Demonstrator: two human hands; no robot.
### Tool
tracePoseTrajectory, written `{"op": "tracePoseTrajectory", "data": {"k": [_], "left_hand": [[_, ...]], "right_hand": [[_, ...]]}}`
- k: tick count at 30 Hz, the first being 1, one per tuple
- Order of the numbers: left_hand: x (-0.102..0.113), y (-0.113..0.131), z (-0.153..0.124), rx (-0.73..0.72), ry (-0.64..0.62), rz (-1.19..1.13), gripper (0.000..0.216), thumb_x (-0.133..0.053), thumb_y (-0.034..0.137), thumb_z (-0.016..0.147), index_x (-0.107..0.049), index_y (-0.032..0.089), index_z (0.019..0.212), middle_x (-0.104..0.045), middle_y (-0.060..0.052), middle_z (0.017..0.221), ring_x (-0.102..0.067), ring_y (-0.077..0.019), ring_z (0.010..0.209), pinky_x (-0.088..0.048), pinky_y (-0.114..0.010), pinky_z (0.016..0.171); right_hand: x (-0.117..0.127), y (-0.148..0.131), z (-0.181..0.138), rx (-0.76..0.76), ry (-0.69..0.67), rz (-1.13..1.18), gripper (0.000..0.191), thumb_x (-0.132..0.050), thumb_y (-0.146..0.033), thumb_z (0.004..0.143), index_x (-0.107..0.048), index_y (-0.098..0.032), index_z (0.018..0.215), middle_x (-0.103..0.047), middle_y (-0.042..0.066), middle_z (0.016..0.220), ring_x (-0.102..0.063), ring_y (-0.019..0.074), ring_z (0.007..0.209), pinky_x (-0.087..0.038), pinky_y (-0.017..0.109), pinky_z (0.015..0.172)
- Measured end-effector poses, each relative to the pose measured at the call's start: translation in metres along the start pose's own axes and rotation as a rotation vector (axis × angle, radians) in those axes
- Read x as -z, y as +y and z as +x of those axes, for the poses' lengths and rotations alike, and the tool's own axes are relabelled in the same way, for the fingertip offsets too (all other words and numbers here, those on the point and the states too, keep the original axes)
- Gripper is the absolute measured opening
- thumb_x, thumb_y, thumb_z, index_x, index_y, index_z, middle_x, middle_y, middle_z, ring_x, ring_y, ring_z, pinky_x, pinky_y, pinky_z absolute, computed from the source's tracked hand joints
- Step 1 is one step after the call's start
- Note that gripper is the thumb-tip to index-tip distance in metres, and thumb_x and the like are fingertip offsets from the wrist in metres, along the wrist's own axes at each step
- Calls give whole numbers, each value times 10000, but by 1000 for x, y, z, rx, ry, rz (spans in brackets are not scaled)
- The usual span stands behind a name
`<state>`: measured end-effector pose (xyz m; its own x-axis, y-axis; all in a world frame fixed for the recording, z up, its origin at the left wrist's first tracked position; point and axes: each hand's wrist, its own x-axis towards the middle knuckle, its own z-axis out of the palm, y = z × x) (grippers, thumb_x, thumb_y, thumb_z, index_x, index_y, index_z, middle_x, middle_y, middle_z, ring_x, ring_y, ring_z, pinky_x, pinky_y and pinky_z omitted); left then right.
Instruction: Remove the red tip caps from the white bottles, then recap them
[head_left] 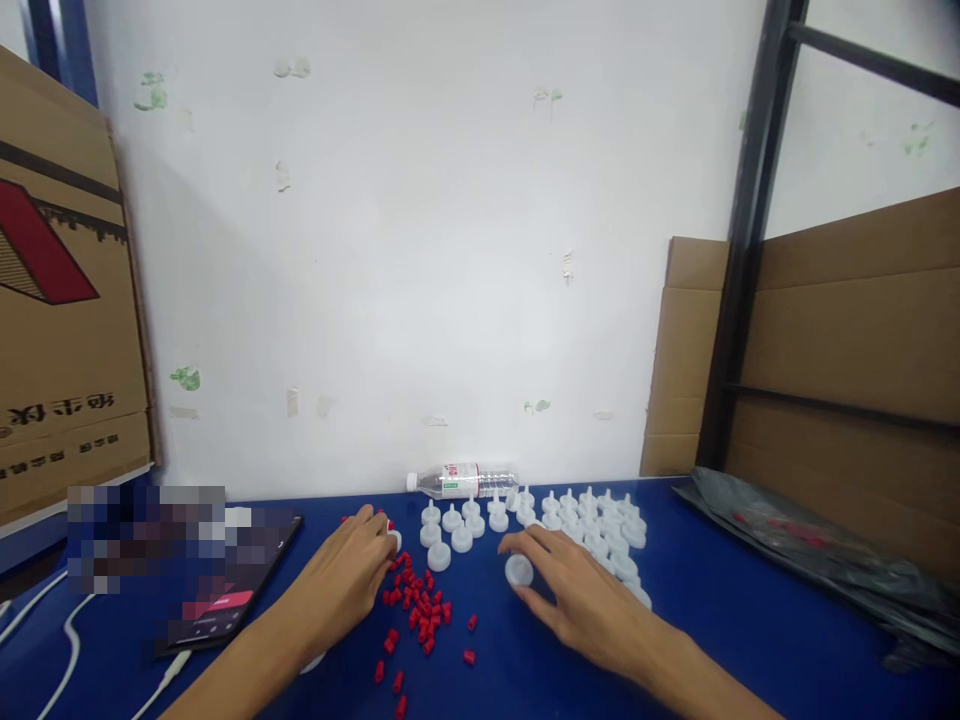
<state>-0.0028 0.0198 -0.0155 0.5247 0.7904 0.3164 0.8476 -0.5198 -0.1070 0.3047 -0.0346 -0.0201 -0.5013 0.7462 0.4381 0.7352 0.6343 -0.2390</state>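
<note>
My left hand (pixel 356 565) is closed with its fingers curled round a white nozzle cap (pixel 394 541), mostly hidden by the fingers. A bit of red shows just above it. Beside and below that hand lies a loose scatter of small red tip caps (pixel 424 605). My right hand (pixel 574 590) holds another white nozzle cap (pixel 519 571) between thumb and fingers, its round hollow underside facing me. Upright white nozzle caps (pixel 462 538) stand between the hands towards the back. A denser group of white nozzle caps (pixel 592 515) stands behind and beside my right hand.
A clear plastic bottle (pixel 461 481) lies along the wall. At the left are a phone or tablet (pixel 247 570), white cables (pixel 71 640) and a large cardboard box (pixel 67 270). Grey plastic bags (pixel 795 560) lie at the right of the blue table (pixel 720 620), near a dark metal frame (pixel 739 270).
</note>
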Motion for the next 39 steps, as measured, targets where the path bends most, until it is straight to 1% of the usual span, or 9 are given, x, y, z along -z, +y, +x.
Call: {"op": "tracePoseTrajectory", "data": {"k": [4, 8, 11, 16, 20, 27, 32, 36, 39], "left_hand": [[4, 6, -1, 29, 23, -4, 353, -369, 73, 939, -693, 182, 852, -641, -124, 962, -551, -290, 952, -451, -428, 826], [3, 8, 0, 58, -23, 24, 294, -430, 97, 922, -683, 195, 808, -657, -124, 1001, -550, -305, 994, -451, -416, 816], [-4, 4, 2, 41, -44, 51, 307, -429, 99, 932, -666, 203, 768, -669, -120, 1007, -558, -312, 995, -446, -405, 786], [-25, -4, 6, 16, -14, 126, 283, -444, 67, 923, -680, 199, 836, -669, -112, 1031, -565, -310, 1016, -444, -410, 827], [-28, -3, 6, -19, 6, 178, 273, -431, 71, 926, -684, 169, 892, -660, -145, 1054, -570, -323, 1000, -447, -436, 832], [3, 6, 6, -68, 193, 82, 228, -414, 160, 951, -635, 180, 897, -642, -88, 932, -585, -255, 838, -444, -405, 782], [5, 23, 4, -155, 423, 1, 226, -396, 130, 941, -595, 216, 877, -654, -20, 805, -598, -207, 736, -430, -349, 740], [9, 45, -1, -298, 496, -60, 250, -394, 90, 948, -593, 226, 881, -663, -5, 791, -601, -188, 725, -416, -343, 772], [15, 61, -6, -376, 535, -145, 259, -409, 52, 933, -595, 217, 863, -659, -12, 794, -585, -179, 716, -401, -342, 758]], "right_hand": [[-3, 2, 0, 7, 19, 19, 353, -535, -211, 981, -510, -299, 1321, -644, 62, 1220, -608, 256, 1151, -521, 396, 967], [-7, 2, -1, 25, 19, 9, 379, -552, -213, 972, -512, -310, 1336, -661, 54, 1197, -622, 253, 1132, -520, 399, 974], [-6, 0, -2, 27, 22, 6, 411, -551, -207, 977, -484, -318, 1366, -663, 47, 1199, -620, 245, 1136, -516, 396, 978], [-1, -6, 1, 29, 25, -15, 367, -525, -224, 1008, -486, -297, 1366, -688, 42, 1040, -655, 236, 1027, -535, 382, 916], [2, -9, 4, 56, 1, -22, 340, -502, -237, 1028, -481, -308, 1360, -674, 45, 1157, -650, 244, 1060, -526, 412, 945], [7, -11, 3, 33, 7, 73, 217, -419, -212, 1042, -558, -275, 1197, -594, 34, 1188, -653, 177, 979, -536, 326, 914], [4, -11, 1, 7, -9, 108, 281, -409, -264, 1057, -506, -297, 1318, -607, 41, 1229, -627, 203, 1113, -505, 364, 1002], [-2, -6, 0, -13, 40, 141, 474, -538, -271, 1009, -384, -294, 1457, -601, 61, 1295, -594, 215, 1193, -481, 372, 1050], [-4, -7, 1, 52, 48, 124, 333, -555, -229, 996, -544, -278, 1326, -626, 50, 1252, -600, 203, 1160, -489, 344, 1030]]}}
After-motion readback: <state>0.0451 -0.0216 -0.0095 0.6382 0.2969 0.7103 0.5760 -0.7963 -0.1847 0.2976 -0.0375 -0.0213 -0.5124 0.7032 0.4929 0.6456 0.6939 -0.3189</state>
